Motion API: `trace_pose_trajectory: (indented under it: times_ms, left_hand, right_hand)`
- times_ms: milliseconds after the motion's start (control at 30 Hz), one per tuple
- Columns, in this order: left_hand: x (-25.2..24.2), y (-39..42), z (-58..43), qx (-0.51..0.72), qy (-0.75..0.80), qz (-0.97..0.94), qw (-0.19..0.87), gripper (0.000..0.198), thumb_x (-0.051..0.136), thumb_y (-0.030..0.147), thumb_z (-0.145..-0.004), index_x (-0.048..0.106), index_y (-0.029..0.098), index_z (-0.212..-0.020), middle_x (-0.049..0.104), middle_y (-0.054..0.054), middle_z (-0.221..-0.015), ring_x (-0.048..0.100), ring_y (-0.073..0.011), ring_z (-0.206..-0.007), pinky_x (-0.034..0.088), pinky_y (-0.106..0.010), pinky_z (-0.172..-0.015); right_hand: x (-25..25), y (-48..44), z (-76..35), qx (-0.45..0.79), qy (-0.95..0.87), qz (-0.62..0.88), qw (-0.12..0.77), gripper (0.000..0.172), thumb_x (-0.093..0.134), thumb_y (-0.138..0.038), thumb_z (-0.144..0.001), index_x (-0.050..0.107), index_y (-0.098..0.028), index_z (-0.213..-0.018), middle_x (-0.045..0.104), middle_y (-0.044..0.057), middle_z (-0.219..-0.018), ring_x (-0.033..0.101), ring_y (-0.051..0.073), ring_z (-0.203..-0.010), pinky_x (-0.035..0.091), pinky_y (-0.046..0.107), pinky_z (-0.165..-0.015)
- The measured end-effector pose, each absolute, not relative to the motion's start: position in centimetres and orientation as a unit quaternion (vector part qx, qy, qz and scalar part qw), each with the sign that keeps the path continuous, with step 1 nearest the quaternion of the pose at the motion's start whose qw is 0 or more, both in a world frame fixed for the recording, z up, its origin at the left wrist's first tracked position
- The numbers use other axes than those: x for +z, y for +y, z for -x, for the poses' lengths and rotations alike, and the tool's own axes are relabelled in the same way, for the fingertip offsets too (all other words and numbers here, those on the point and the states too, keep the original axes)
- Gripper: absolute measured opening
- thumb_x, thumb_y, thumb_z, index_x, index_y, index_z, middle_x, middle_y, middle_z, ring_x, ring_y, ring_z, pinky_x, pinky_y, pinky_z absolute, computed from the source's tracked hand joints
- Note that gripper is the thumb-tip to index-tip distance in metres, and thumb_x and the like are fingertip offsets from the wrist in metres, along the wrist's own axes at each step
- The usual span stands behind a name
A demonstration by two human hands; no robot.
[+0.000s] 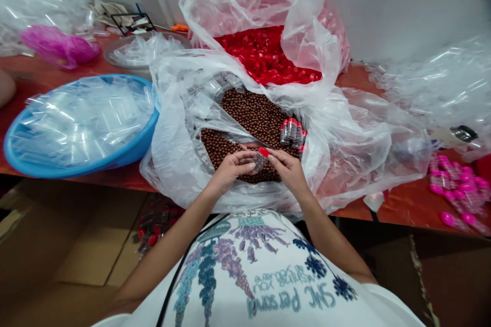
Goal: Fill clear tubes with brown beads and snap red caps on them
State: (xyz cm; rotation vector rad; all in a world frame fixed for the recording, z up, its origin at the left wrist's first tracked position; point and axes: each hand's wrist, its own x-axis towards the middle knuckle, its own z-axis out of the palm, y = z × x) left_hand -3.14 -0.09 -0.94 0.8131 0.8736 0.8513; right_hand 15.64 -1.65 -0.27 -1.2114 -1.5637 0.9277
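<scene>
My left hand (232, 167) is closed on the body of a small clear plastic container (259, 162). My right hand (288, 166) pinches its red cap (263, 152) between thumb and fingers. Cap and container are together, slightly tilted; whether the cap is fully seated I cannot tell. Both hands are just over a white plastic bag (172, 127) full of small round brown balls (257, 112). Several capped clear containers (291, 132) lie on the balls to the right of my hands. Empty clear containers (203, 104) lie at the left inside the bag.
A blue basin (80, 167) piled with clear plastic pieces stands at left. Behind is a bag of red caps (261, 56). A pink bag (59, 46) lies far left, and pink-capped containers (460, 184) lie at right on the red table (406, 214). Cardboard (88, 245) is below.
</scene>
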Motion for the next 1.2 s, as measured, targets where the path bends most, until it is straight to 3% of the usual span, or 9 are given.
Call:
trace_pose_trajectory:
  times_ms: [300,400,533,633,733,867,967,1100,1200]
  left_hand:
    - [-0.8,-0.7,3.0,0.419,0.423,-0.389,0.703,0.038,0.078,0.020,-0.060,0.068,0.013,-0.096,0.069,-0.006,-0.090,0.062,-0.0155,-0.076,0.051,-0.027,-0.070]
    - [-0.6,-0.9,2.9,0.426,0.426,-0.397,0.692,0.037,0.078,0.021,-0.059,0.068,0.014,-0.095,0.069,-0.006,-0.089,0.062,-0.0163,-0.078,0.050,-0.028,-0.071]
    - [-0.1,-1.0,2.5,0.437,0.418,-0.398,0.690,0.034,0.078,0.023,-0.061,0.067,0.015,-0.092,0.068,-0.004,-0.090,0.061,-0.0145,-0.081,0.048,-0.024,-0.074]
    - [0.1,-1.1,1.7,0.428,0.399,-0.317,0.746,0.035,0.066,0.045,-0.074,0.065,0.017,-0.095,0.067,-0.004,-0.085,0.061,-0.0136,-0.074,0.048,-0.022,-0.065]
    - [0.0,-1.4,0.5,0.395,0.392,-0.249,0.793,0.052,0.049,0.062,-0.079,0.064,0.015,-0.093,0.063,-0.004,-0.067,0.057,-0.0136,-0.055,0.044,-0.023,-0.049]
    - [-0.3,-1.7,-0.9,0.418,0.426,-0.233,0.768,0.041,0.049,0.051,-0.082,0.062,0.014,-0.092,0.051,0.001,-0.048,0.044,-0.0099,-0.038,0.033,-0.020,-0.037]
    - [0.0,-1.7,-1.1,0.440,0.415,-0.229,0.762,0.036,0.045,0.043,-0.084,0.060,0.015,-0.102,0.049,0.003,-0.048,0.042,-0.0092,-0.037,0.031,-0.019,-0.037]
    - [0.8,-1.6,-0.3,0.454,0.384,-0.247,0.765,0.044,0.042,0.043,-0.084,0.051,0.018,-0.119,0.054,0.002,-0.056,0.050,-0.0113,-0.045,0.039,-0.021,-0.044]
    - [1.1,-1.3,0.4,0.449,0.392,-0.252,0.762,0.048,0.044,0.043,-0.084,0.047,0.017,-0.123,0.058,0.000,-0.063,0.055,-0.0125,-0.053,0.043,-0.023,-0.051]
  right_hand:
    - [-1.0,-1.5,-16.7,0.190,-0.801,0.405,0.399,0.035,0.043,-0.016,-0.091,0.056,-0.024,-0.122,0.064,0.006,-0.116,0.058,0.017,-0.105,0.046,0.035,-0.090]
    - [-1.4,-1.8,-16.4,0.132,-0.826,0.416,0.357,0.037,0.049,-0.026,-0.090,0.049,-0.020,-0.126,0.061,0.010,-0.117,0.056,0.021,-0.108,0.046,0.039,-0.091]
    - [-1.8,-2.3,-15.3,0.069,-0.822,0.454,0.336,0.065,0.061,-0.043,-0.080,0.037,-0.013,-0.131,0.055,0.017,-0.121,0.051,0.027,-0.113,0.045,0.043,-0.092]
    - [-2.1,-2.5,-14.6,0.054,-0.820,0.450,0.349,0.061,0.061,-0.043,-0.079,0.040,-0.013,-0.128,0.056,0.016,-0.118,0.052,0.026,-0.110,0.044,0.042,-0.093]
    - [-2.1,-2.6,-14.3,0.053,-0.826,0.438,0.352,0.060,0.061,-0.043,-0.077,0.044,-0.014,-0.126,0.055,0.015,-0.119,0.052,0.026,-0.111,0.043,0.041,-0.093]
    - [-1.8,-2.8,-14.1,0.079,-0.828,0.431,0.349,0.059,0.065,-0.040,-0.074,0.046,-0.015,-0.124,0.057,0.013,-0.121,0.052,0.025,-0.111,0.042,0.040,-0.092]
    - [-1.4,-2.9,-14.2,0.119,-0.831,0.428,0.336,0.060,0.067,-0.036,-0.072,0.046,-0.017,-0.125,0.055,0.012,-0.125,0.051,0.025,-0.114,0.040,0.039,-0.094]
    - [-1.5,-3.2,-14.8,0.217,-0.751,0.505,0.366,0.075,0.073,-0.042,-0.068,0.039,-0.017,-0.130,0.058,0.011,-0.119,0.056,0.023,-0.106,0.045,0.036,-0.089]
    - [-2.0,-3.5,-15.3,0.278,-0.678,0.570,0.371,0.057,0.070,-0.050,-0.069,0.052,-0.019,-0.114,0.064,0.005,-0.096,0.061,0.020,-0.085,0.049,0.033,-0.077]
